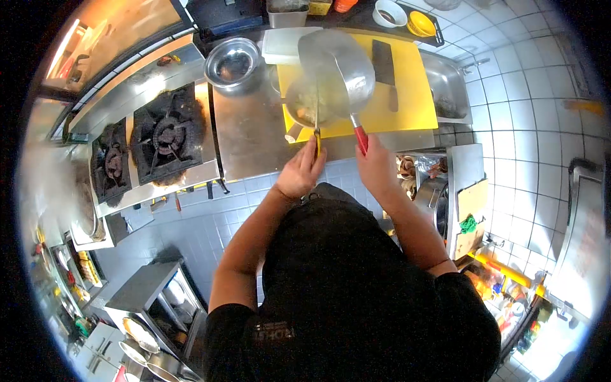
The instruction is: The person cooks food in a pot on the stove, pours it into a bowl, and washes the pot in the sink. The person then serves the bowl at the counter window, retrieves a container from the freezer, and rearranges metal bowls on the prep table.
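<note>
My right hand (377, 164) is closed around the red handle of a large metal pan (360, 70). The pan is tilted over a round vessel (290, 105) on the yellow cutting board (414, 105). Pale food (309, 109) shows in the vessel, blurred by steam. With my left hand (302, 172) I grip a long thin utensil (317, 130) with a yellow and dark handle, pointing into the vessel; its far end is unclear. A short wooden handle (293, 133) sticks out at the vessel's near side. A cleaver (383, 62) lies on the board to the right.
Left of the board stand a steel bowl (232, 62) and a gas stove (167, 135). A white lidded container (289, 44) sits behind. To the right is a sink (449, 86). White (389, 13) and yellow bowls (421, 24) stand at the back.
</note>
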A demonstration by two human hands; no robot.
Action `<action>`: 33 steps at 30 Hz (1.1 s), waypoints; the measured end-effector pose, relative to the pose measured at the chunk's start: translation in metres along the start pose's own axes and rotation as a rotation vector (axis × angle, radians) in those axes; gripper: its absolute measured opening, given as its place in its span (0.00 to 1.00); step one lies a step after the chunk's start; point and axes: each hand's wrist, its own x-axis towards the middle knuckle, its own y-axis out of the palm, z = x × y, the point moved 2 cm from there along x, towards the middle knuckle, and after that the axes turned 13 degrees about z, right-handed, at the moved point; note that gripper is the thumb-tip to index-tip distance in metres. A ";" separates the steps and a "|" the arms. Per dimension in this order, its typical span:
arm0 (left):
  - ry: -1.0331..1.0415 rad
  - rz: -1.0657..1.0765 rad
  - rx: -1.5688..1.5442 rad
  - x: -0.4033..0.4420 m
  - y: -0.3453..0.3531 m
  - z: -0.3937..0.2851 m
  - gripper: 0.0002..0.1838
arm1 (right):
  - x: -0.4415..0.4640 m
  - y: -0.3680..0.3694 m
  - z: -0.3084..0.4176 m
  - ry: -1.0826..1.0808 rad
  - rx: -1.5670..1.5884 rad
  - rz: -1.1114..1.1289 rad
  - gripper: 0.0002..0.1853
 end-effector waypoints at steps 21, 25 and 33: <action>0.086 -0.014 -0.163 -0.032 -0.023 0.035 0.18 | 0.015 -0.011 -0.019 -0.017 -0.072 -0.014 0.12; -0.090 0.065 -0.373 -0.060 -0.006 0.026 0.19 | 0.026 -0.016 -0.032 -0.037 -0.073 0.014 0.12; 0.059 0.171 0.062 -0.050 -0.072 -0.014 0.12 | 0.054 -0.037 -0.088 -0.124 0.115 0.076 0.12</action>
